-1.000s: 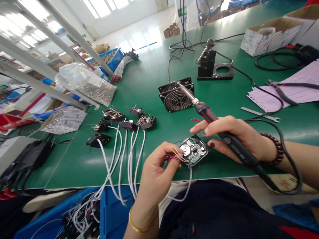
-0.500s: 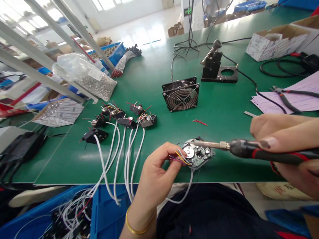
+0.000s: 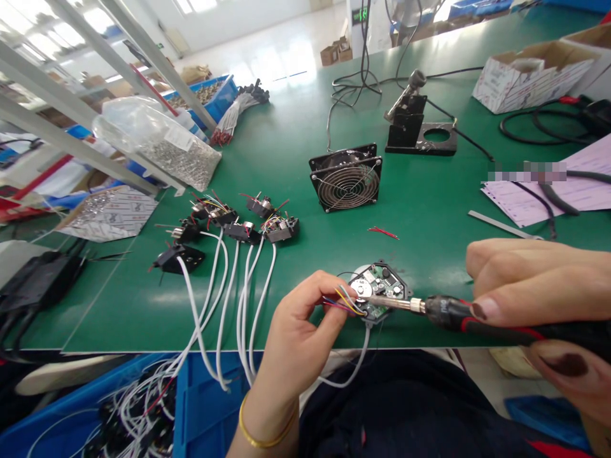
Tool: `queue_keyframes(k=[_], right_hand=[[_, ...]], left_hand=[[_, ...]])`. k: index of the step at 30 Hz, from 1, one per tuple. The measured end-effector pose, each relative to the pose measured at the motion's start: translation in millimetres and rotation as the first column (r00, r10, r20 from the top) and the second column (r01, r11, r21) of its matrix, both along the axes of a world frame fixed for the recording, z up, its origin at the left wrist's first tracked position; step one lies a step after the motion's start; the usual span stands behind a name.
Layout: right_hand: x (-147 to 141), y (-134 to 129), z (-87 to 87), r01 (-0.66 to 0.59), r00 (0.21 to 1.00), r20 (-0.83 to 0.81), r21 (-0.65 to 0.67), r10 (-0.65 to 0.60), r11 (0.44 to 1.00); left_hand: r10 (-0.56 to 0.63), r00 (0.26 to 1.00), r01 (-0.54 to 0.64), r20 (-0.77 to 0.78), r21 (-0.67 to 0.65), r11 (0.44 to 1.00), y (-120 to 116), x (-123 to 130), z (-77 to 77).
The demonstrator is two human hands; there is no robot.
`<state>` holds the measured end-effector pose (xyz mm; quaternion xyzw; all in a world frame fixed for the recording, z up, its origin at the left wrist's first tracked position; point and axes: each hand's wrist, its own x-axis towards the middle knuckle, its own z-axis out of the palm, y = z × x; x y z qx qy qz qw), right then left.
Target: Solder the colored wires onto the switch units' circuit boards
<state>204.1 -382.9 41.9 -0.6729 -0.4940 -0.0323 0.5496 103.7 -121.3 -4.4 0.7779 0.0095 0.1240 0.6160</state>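
Note:
My right hand (image 3: 529,305) grips a soldering iron (image 3: 453,313) with a black and red handle. Its metal tip points left and reaches over a small circuit board assembly (image 3: 382,299), close to a round silver part; whether it touches cannot be told. At the left side of the assembly, my left hand (image 3: 310,331) pinches thin coloured wires (image 3: 344,300), yellow, white, red and blue among them. A white cable (image 3: 365,356) runs from the assembly down over the table edge.
A black fan (image 3: 347,181) stands behind the assembly, with short red wires (image 3: 383,233) before it. Beyond is an iron stand (image 3: 420,130). Several wired black units (image 3: 281,228) lie left. Pliers (image 3: 548,184) rest on pink paper (image 3: 520,207). A blue bin (image 3: 205,407) is below.
The soldering iron's tip has moved down and left, from the board's upper edge to near the wires. My left hand keeps its hold, and a metal strip now shows more fully at right.

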Motion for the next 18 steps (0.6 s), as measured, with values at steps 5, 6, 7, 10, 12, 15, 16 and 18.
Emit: queue_keyframes(k=[5, 6, 7, 10, 12, 15, 16, 18], right_hand=[[2.2, 1.1, -0.3, 0.003, 1.000, 0.010, 0.016, -0.004, 1.000], [2.7, 2.2, -0.4, 0.005, 1.000, 0.006, 0.012, -0.005, 1.000], [3.0, 3.3, -0.5, 0.006, 1.000, 0.008, 0.008, -0.006, 1.000], [2.2, 4.8, -1.3, 0.002, 1.000, 0.029, -0.003, -0.002, 1.000], [1.9, 2.1, -2.6, 0.025, 0.999, 0.034, 0.008, -0.025, 1.000], [8.2, -9.2, -4.3, -0.003, 1.000, 0.027, 0.024, 0.002, 1.000], [12.6, -14.0, -4.1, -0.035, 0.999, 0.022, 0.027, 0.034, 0.999], [22.9, -21.9, -1.9, -0.071, 0.997, -0.011, 0.051, 0.072, 0.996]], left_hand=[[-0.003, 1.000, 0.003, -0.005, -0.001, 1.000, 0.6, -0.8, -0.2], [-0.003, 1.000, 0.003, -0.005, 0.001, 1.000, 0.6, -1.0, 0.0], [-0.002, 1.000, 0.002, -0.004, 0.005, 1.000, 0.4, -1.1, 0.3], [0.003, 1.000, -0.003, -0.004, 0.017, 1.000, -0.3, -0.9, 1.1], [0.008, 1.000, -0.008, -0.005, 0.023, 1.000, -0.6, -0.6, 1.6], [0.010, 1.000, -0.010, 0.000, 0.025, 1.000, -0.3, 0.0, 1.8], [0.008, 1.000, -0.008, 0.002, 0.026, 1.000, -0.1, 0.1, 1.8], [0.005, 1.000, -0.005, 0.001, 0.030, 1.000, 0.3, 0.2, 1.7]])
